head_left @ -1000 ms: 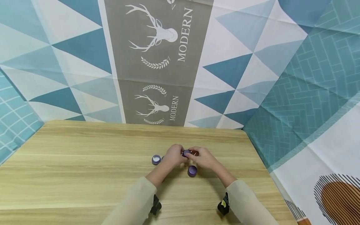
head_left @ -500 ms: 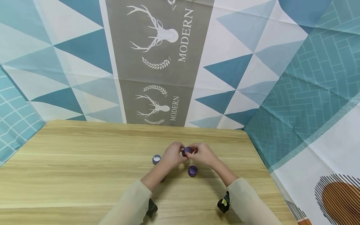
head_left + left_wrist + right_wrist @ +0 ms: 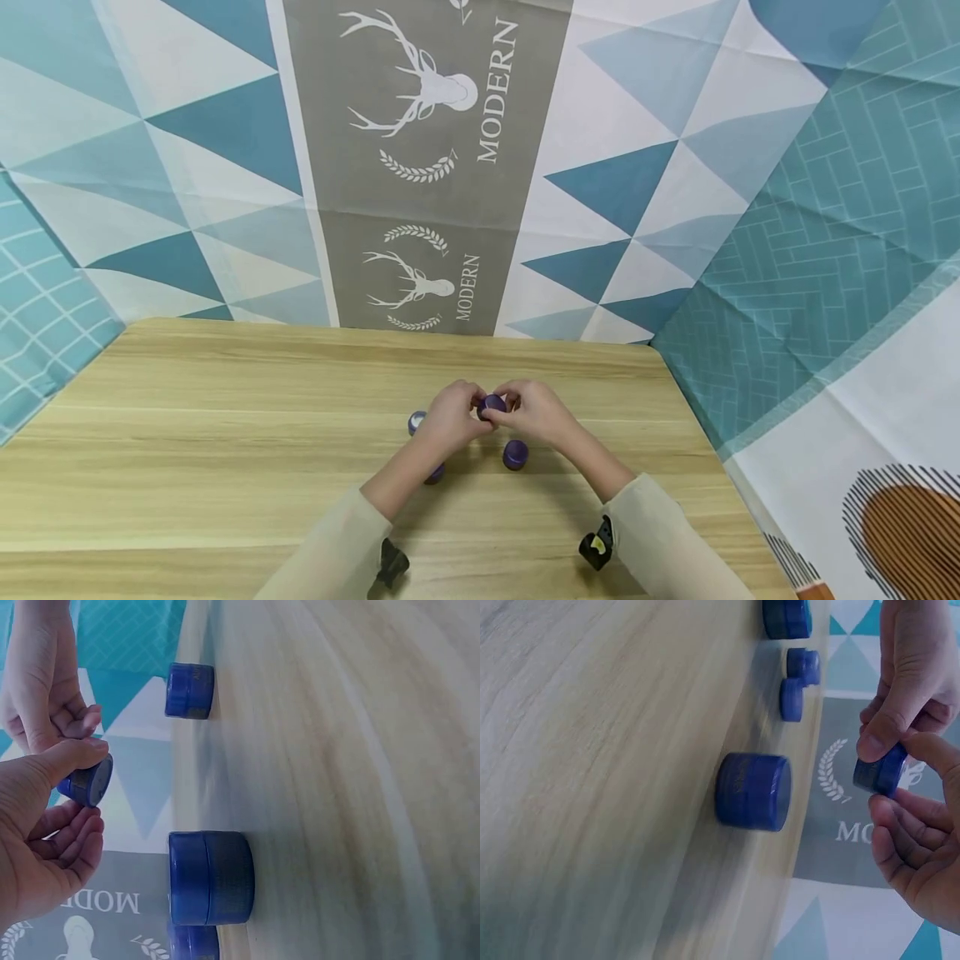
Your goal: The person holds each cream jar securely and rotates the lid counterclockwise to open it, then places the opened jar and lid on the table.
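Note:
Both hands hold one small purple-blue jar (image 3: 491,407) above the table. My left hand (image 3: 452,414) pinches it between thumb and fingers from the left. From the other side, my right hand (image 3: 534,411) pinches the same jar. In the left wrist view the jar (image 3: 91,780) is tilted, with its flat end facing the table. Seen from the right wrist, the fingertips of both hands meet around the jar (image 3: 881,772). Whether its lid turns cannot be made out.
A purple jar (image 3: 515,454) stands in front of the right hand. Another jar with a pale top (image 3: 417,422) is left of the left hand, and a third (image 3: 434,473) is partly hidden by the left forearm. They stand on the wooden table (image 3: 225,467); a patterned cloth (image 3: 408,192) hangs behind.
The held jar has shifted slightly and now sits a little further left. My left forearm has swung left, uncovering more of the jar beside it. Both hands keep their grip.

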Demonstrator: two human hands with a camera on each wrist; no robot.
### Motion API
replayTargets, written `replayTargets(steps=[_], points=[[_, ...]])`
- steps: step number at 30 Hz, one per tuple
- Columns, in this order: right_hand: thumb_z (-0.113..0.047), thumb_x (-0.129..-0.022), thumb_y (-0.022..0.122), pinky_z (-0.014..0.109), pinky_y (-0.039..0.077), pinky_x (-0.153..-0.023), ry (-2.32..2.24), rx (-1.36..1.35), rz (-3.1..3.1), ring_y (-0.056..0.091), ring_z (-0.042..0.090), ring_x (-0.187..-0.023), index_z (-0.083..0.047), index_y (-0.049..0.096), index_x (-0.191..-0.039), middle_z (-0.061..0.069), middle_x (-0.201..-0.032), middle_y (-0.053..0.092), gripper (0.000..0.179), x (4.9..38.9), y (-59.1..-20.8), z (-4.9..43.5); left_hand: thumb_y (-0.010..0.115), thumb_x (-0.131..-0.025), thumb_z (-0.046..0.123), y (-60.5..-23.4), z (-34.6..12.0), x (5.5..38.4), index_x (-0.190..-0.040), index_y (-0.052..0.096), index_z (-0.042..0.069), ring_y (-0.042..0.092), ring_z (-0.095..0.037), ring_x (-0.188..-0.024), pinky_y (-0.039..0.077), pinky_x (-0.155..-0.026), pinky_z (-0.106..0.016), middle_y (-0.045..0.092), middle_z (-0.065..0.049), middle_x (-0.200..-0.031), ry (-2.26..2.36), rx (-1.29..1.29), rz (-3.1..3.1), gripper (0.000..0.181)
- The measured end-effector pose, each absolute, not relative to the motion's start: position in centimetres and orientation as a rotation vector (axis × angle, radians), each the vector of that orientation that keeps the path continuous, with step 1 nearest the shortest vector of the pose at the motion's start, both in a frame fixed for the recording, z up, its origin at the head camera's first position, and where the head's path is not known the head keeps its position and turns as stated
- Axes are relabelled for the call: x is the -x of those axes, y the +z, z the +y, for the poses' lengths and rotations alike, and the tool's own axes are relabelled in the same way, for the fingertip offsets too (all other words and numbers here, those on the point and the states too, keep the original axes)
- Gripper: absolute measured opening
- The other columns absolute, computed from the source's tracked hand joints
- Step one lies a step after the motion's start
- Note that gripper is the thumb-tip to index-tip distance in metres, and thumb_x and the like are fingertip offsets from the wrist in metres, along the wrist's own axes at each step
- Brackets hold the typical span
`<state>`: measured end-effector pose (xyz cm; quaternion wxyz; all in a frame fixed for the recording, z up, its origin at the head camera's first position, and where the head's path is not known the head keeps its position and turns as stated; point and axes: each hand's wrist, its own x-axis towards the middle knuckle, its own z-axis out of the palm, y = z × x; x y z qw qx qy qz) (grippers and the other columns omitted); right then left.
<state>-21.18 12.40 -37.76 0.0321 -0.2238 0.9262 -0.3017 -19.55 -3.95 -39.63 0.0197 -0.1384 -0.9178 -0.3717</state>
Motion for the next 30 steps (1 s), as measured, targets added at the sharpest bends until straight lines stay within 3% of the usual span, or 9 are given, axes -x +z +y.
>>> replayTargets(steps=[7,18,23,26,30], points=[[-0.029,-0.083,0.069,0.019,0.041,-0.053,-0.861,0.860,2.842,0.051,0.008,-0.062,-0.011,0.068,-0.095,-0.004,-0.072,0.057,0.022,20.6,-36.5,11.9,0.077,-0.069,0.018,-39.3,-4.5,18.7,-0.096,0.068,0.004,0.056,-0.018,-0.084,0.049,-0.077,-0.032,0.060,-0.004,-0.089,-1.242,0.413,-2.760,0.032],[-0.028,-0.085,0.068,0.018,0.045,-0.059,-0.839,0.951,2.807,0.056,0.011,-0.073,-0.004,0.063,-0.116,0.003,-0.088,0.062,0.039,19.9,-35.2,11.7,0.079,-0.068,0.016,-38.8,-5.5,18.0,-0.098,0.068,0.002,0.058,-0.020,-0.085,0.050,-0.078,-0.033,0.061,-0.005,-0.090,-1.324,0.376,-2.709,0.035],[-0.037,-0.084,0.067,0.019,0.044,-0.057,-0.902,0.853,2.848,0.055,0.009,-0.069,-0.008,0.068,-0.108,-0.003,-0.077,0.062,0.037,19.9,-35.2,11.5,0.080,-0.070,0.020,-38.6,-5.6,17.7,-0.097,0.068,0.004,0.059,-0.025,-0.090,0.051,-0.079,-0.034,0.061,-0.006,-0.094,-1.364,0.315,-2.702,0.034],[-0.032,-0.083,0.070,0.019,0.044,-0.056,-0.898,0.883,2.837,0.053,0.008,-0.065,-0.010,0.070,-0.100,-0.004,-0.072,0.061,0.028,20.0,-35.1,11.4,0.081,-0.069,0.021,-38.5,-5.6,17.6,-0.095,0.069,0.005,0.059,-0.024,-0.088,0.050,-0.078,-0.033,0.061,-0.005,-0.092,-1.331,0.325,-2.702,0.033],[-0.023,-0.082,0.070,0.017,0.046,-0.058,-0.856,0.971,2.785,0.056,0.009,-0.068,-0.007,0.069,-0.104,-0.001,-0.078,0.063,0.026,20.0,-35.0,11.4,0.081,-0.067,0.019,-38.4,-5.6,17.6,-0.093,0.069,0.004,0.057,-0.021,-0.083,0.049,-0.074,-0.030,0.062,-0.007,-0.089,-1.265,0.353,-2.702,0.032]])
